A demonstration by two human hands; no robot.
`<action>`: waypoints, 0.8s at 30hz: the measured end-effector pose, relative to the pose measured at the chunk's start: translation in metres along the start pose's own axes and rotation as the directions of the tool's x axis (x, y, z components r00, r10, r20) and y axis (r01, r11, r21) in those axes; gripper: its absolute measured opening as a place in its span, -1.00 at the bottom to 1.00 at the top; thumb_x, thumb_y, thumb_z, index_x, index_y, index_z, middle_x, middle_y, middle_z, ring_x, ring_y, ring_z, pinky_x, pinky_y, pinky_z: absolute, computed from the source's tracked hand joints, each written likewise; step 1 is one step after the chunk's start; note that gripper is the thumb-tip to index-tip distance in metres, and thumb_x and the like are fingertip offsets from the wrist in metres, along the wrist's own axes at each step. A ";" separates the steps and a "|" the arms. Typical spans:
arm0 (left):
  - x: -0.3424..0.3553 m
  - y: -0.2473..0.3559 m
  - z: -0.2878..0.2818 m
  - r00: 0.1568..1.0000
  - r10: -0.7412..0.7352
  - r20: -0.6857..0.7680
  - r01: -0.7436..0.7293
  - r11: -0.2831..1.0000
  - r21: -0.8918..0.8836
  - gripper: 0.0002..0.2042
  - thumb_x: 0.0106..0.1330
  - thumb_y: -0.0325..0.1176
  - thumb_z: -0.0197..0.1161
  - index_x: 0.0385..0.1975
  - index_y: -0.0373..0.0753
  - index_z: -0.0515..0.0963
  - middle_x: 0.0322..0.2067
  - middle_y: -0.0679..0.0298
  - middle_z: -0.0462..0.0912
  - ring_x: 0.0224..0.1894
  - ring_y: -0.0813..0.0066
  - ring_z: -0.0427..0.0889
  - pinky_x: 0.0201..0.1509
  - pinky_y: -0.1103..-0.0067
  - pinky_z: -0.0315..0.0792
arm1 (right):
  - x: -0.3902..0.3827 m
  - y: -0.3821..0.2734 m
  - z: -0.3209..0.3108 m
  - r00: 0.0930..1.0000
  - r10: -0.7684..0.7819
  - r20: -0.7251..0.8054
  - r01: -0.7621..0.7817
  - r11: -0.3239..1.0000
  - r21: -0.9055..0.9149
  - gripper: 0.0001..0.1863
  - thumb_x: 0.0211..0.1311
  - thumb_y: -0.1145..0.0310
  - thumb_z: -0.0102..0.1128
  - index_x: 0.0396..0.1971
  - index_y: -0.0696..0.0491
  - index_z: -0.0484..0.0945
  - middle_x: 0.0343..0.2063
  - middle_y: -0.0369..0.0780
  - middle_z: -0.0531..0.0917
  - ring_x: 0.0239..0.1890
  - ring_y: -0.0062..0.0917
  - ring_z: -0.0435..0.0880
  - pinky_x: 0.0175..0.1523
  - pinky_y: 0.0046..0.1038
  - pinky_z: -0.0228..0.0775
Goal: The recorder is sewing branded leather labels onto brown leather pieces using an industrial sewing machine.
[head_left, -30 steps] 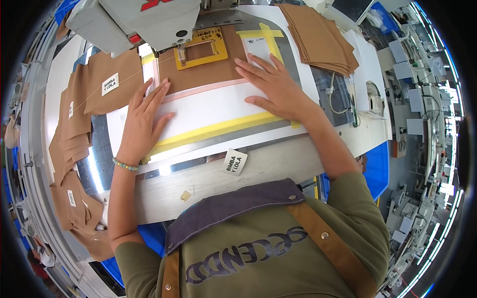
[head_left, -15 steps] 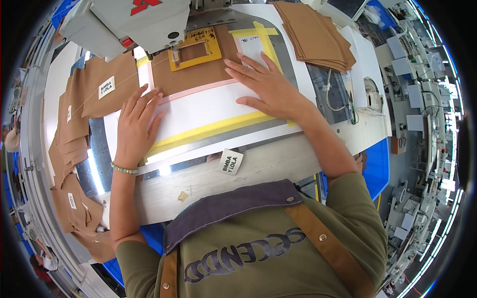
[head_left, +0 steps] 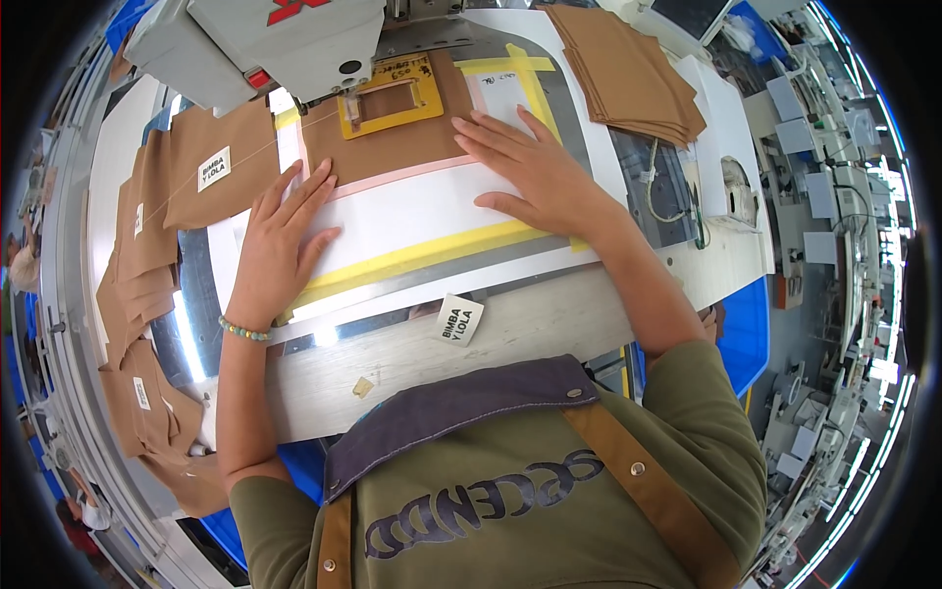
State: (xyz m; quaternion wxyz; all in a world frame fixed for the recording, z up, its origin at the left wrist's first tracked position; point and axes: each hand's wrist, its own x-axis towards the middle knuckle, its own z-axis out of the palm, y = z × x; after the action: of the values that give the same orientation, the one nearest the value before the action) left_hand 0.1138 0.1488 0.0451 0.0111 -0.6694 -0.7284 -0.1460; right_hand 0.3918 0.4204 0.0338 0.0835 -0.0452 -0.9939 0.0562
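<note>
A brown fabric panel (head_left: 410, 149) lies on a white template sheet (head_left: 392, 208), within pink border strips. My left hand (head_left: 278, 243), a beaded bracelet on its wrist, rests flat with fingers apart, its fingertips at the panel's lower left corner. My right hand (head_left: 538, 179) lies spread on the template, its fingertips at the panel's right edge. Neither hand grips anything. Over the panel's far part sits a yellow clamp frame (head_left: 394, 126) with a rectangular opening, beside the sewing machine head (head_left: 265, 49). A thread runs left from there to a labelled brown piece (head_left: 235, 147).
Labelled brown pieces (head_left: 147, 245) overlap down the left side. A stack of brown panels (head_left: 628, 79) is at the far right, near a cord (head_left: 655, 196) and scissors (head_left: 700, 231). A white label (head_left: 459, 319) lies on the table's near edge. A blue bin (head_left: 746, 334) stands lower right.
My left fingers have slid slightly forward and right along the panel's corner. The right hand stays about where it was on the template. The whole view has shifted a little.
</note>
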 end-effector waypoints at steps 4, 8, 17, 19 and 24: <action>0.001 0.000 -0.001 1.000 0.008 0.018 -0.008 1.000 -0.008 -0.46 0.55 -0.24 0.30 0.50 -0.17 0.51 0.59 0.38 0.43 0.65 0.00 0.25 0.68 0.09 0.17 | -0.005 0.001 -0.003 1.000 0.027 0.016 -0.027 1.000 0.009 -0.16 0.65 -0.25 0.00 0.65 0.05 0.28 0.69 -0.26 0.25 0.75 -0.40 0.07 0.81 0.00 -0.26; 0.002 -0.001 0.001 1.000 0.016 0.024 -0.015 1.000 -0.007 -0.49 0.60 -0.26 0.21 0.51 -0.16 0.50 0.60 0.40 0.42 0.67 0.00 0.21 0.70 0.09 0.14 | -0.007 0.002 -0.006 0.999 0.051 0.014 -0.050 0.999 -0.015 -0.16 0.65 -0.26 0.00 0.64 0.04 0.29 0.67 -0.26 0.28 0.74 -0.39 0.08 0.81 0.01 -0.24; -0.002 -0.003 0.002 0.999 0.014 0.039 -0.012 0.999 -0.043 -0.44 0.57 -0.25 0.25 0.56 -0.12 0.45 0.63 0.36 0.37 0.69 0.00 0.16 0.73 0.10 0.09 | -0.006 0.000 -0.008 0.998 0.036 -0.046 -0.036 0.999 0.002 -0.19 0.62 -0.26 0.04 0.63 -0.03 0.32 0.70 -0.28 0.20 0.75 -0.34 0.07 0.80 0.06 -0.22; -0.004 -0.003 0.004 0.994 -0.070 -0.083 0.063 0.995 -0.079 -0.38 0.52 -0.24 0.32 0.58 -0.09 0.42 0.63 0.34 0.36 0.70 0.00 0.15 0.73 0.11 0.08 | -0.003 -0.003 -0.010 0.998 0.005 -0.057 -0.005 1.000 0.001 -0.19 0.62 -0.26 0.06 0.63 -0.05 0.32 0.71 -0.28 0.19 0.75 -0.33 0.06 0.80 0.05 -0.22; -0.002 0.000 0.000 0.997 -0.058 -0.054 0.056 0.997 -0.048 -0.33 0.48 -0.22 0.38 0.59 -0.11 0.41 0.64 0.32 0.35 0.70 0.01 0.14 0.72 0.10 0.10 | 0.001 -0.005 -0.010 0.999 -0.050 0.007 0.050 0.999 0.003 -0.20 0.61 -0.24 0.08 0.63 -0.06 0.32 0.71 -0.29 0.19 0.76 -0.34 0.04 0.81 0.03 -0.25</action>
State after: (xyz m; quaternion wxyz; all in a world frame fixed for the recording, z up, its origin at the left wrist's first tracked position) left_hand 0.1136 0.1472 0.0445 0.0117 -0.6440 -0.7430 -0.1817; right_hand 0.3918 0.4170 0.0448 0.0817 -0.0199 -0.9949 0.0558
